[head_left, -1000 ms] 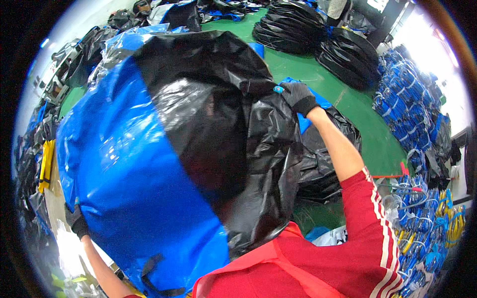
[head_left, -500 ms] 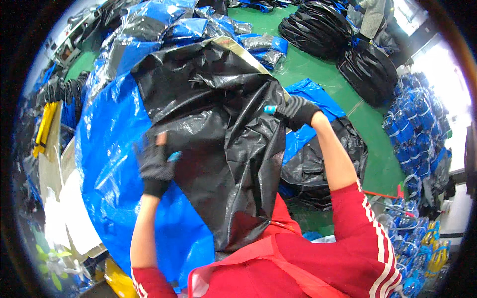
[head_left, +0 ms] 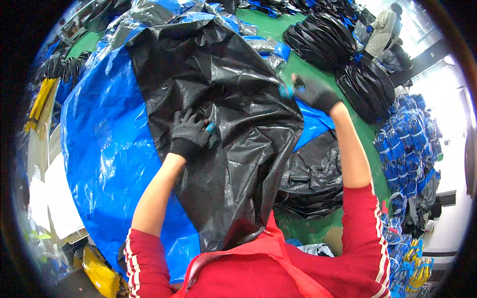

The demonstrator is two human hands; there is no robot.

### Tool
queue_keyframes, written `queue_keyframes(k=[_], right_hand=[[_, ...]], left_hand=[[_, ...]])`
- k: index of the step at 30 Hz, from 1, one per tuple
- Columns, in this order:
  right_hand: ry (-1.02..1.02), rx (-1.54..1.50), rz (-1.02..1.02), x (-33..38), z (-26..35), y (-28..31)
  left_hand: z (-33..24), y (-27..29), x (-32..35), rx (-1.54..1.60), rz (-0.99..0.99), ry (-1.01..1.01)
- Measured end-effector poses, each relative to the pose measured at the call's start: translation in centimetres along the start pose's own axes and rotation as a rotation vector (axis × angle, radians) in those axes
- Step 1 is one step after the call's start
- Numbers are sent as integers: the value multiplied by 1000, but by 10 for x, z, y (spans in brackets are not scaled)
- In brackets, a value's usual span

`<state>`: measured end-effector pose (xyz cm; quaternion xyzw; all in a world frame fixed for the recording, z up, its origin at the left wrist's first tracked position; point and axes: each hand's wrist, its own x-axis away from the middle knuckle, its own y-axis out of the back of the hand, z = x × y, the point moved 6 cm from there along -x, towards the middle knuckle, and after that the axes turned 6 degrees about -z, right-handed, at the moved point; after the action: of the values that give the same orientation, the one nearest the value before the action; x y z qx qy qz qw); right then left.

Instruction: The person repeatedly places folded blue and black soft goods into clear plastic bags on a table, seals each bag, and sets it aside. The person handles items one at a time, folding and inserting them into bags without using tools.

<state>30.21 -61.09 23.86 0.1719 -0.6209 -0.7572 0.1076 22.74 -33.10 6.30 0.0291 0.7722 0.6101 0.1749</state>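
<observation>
A large, glossy plastic sheet, with a black part (head_left: 228, 99) and a blue part (head_left: 107, 139), spreads out in front of me, wrinkled on the black side. My left hand (head_left: 191, 130), in a dark grey ribbed glove with bare fingertips and a turquoise band, lies on the black part with its fingers apart. At the sheet's right edge is my right hand (head_left: 318, 94), gloved alike and smeared by motion. Whether its fingers grip the edge cannot be made out.
To the right lies a stack of folded black and blue sheets (head_left: 315, 169) on the green floor (head_left: 305, 64). Round black bundles (head_left: 320, 42) stand farther back. Tied blue bundles (head_left: 407, 129) are piled at the right. Clear-wrapped blue packs (head_left: 276, 52) lie beyond the sheet.
My left hand has moved right and away from me, from the blue-black seam onto the black part. My right hand has shifted slightly right and up. The sheet's far edge now reaches farther away.
</observation>
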Motion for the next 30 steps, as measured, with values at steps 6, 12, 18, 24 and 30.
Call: queue_keyframes(k=[6, 12, 18, 24, 30], right_hand=[[121, 135, -502, -128, 76, -23], [195, 311, -511, -149, 80, 8], [225, 9, -221, 74, 112, 17], [-227, -243, 254, 138, 77, -105], [-422, -659, 261, 166, 74, -113]], left_hand=[[-48, -44, -13, -138, 174, -22], [-30, -57, -7, 389, -20, 253], [-40, -40, -9, 65, -134, 55], [-72, -50, 4, 1157, 201, 131], [-100, -44, 17, 862, -78, -105]])
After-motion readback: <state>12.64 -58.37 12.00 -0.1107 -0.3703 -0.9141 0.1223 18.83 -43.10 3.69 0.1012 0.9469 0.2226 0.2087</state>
